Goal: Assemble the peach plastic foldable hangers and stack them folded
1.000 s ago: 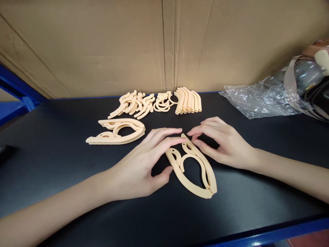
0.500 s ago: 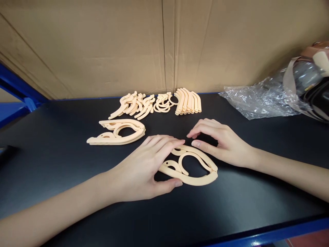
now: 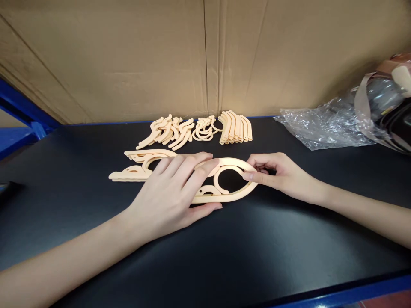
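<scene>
A beige folding clothes hanger (image 3: 236, 197), folded up with its ring-shaped hook inside, is between my two hands. My left hand (image 3: 173, 188) lies over its left part, with the thumb along the near side and the fingers over the far side; part of the hanger is hidden under it. My right hand (image 3: 284, 174) pinches the rounded right end between thumb and fingers. Just behind my left hand lie stacked folded hangers (image 3: 128, 176) of the same kind, partly covered by that hand.
Along the back of the black table (image 3: 257, 252) lie loose beige hanger parts: curved arms (image 3: 154, 133), ring hooks (image 3: 204, 136) and a row of tube-like arms (image 3: 236, 128). A clear plastic bag (image 3: 317, 124) lies at the back right. Cardboard (image 3: 144, 55) stands behind the table.
The hanger has moved away from me, up beside the stacked hangers, with my left hand on it. My right hand has closed on its right end.
</scene>
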The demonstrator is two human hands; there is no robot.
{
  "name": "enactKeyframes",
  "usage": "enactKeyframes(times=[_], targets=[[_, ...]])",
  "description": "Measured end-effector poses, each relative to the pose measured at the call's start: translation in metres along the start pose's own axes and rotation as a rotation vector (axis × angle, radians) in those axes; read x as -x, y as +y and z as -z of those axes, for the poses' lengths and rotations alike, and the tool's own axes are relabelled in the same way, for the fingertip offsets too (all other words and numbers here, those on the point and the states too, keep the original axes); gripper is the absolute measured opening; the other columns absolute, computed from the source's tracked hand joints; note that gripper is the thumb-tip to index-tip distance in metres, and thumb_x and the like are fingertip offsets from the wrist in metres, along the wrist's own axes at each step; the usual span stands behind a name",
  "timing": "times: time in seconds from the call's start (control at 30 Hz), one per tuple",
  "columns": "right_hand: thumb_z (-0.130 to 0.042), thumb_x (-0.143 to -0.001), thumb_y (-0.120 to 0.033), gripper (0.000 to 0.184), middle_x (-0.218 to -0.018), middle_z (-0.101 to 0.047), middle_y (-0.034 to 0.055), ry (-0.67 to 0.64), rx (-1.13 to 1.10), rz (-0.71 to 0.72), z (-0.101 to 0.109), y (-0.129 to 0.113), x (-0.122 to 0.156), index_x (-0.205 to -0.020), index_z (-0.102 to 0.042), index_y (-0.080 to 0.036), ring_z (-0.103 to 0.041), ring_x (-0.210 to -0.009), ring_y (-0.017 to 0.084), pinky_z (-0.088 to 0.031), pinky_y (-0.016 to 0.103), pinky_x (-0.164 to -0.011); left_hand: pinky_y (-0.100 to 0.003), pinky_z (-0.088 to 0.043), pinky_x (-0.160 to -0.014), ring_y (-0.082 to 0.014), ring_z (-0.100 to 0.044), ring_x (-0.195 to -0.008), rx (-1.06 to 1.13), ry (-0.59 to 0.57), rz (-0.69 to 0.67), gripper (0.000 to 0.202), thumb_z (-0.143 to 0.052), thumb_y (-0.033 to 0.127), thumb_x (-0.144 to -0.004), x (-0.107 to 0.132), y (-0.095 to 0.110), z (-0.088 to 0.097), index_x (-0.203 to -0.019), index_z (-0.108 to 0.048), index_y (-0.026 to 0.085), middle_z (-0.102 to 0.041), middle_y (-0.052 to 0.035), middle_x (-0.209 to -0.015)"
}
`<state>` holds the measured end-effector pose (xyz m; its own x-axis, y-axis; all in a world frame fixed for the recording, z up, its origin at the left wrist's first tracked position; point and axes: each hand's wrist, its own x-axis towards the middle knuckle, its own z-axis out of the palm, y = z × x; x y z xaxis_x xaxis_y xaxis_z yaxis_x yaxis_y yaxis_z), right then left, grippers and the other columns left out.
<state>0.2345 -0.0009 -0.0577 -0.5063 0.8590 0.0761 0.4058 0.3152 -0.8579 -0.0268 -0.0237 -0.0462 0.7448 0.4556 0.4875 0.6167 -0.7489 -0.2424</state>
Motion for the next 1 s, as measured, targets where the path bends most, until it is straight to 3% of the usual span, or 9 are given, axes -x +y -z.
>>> enactKeyframes(times=[0.57,0.8,0.9,1.0], targets=[[-0.068,-0.085,-0.045,0.032,-0.064,-0.045,-0.0050,-0.026,-0.056,-0.008,-0.001,0.000,0.001,-0.073,-0.059,-0.017,-0.040,-0.057,0.009,-0.031,0.023,-0.052,-0.042,-0.041,-0.079,-0.0309,-0.062,-0.096,-0.105,-0.002,-0.018,0.055,-0.061,0.050,-0.087,-0.001,0.002,0.000,-0.124,-0.054,0.010,-0.066,-0.0152,-0.123],[-0.070,-0.085,-0.041,0.031,-0.063,-0.045,-0.0058,-0.069,-0.114,-0.004,0.000,-0.002,0.002,-0.069,-0.057,-0.017,-0.039,-0.057,0.008,-0.030,0.022,-0.052,-0.043,-0.040,-0.080,-0.0319,-0.061,-0.100,-0.066,-0.024,-0.062,0.054,-0.062,0.043,-0.087,0.001,0.003,0.000,-0.130,-0.052,0.012,-0.064,-0.0145,-0.128],[-0.067,-0.088,-0.040,0.029,-0.064,-0.048,-0.0050,-0.113,-0.187,0.016,0.002,-0.002,0.003,-0.073,-0.060,-0.017,-0.042,-0.057,0.008,-0.032,0.022,-0.053,-0.043,-0.042,-0.086,-0.0314,-0.060,-0.105,-0.002,-0.054,-0.090,0.049,-0.061,0.038,-0.089,-0.004,-0.003,0.006,-0.129,-0.053,0.010,-0.064,-0.0149,-0.126],[-0.056,-0.096,-0.042,0.028,-0.073,-0.061,-0.0005,-0.108,-0.276,0.059,0.003,-0.001,0.002,-0.090,-0.065,-0.016,-0.048,-0.060,0.009,-0.038,0.024,-0.057,-0.042,-0.043,-0.096,-0.0282,-0.058,-0.112,0.130,-0.109,-0.030,0.047,-0.058,0.040,-0.091,-0.011,-0.022,0.020,-0.129,-0.051,0.011,-0.063,-0.0133,-0.125]])
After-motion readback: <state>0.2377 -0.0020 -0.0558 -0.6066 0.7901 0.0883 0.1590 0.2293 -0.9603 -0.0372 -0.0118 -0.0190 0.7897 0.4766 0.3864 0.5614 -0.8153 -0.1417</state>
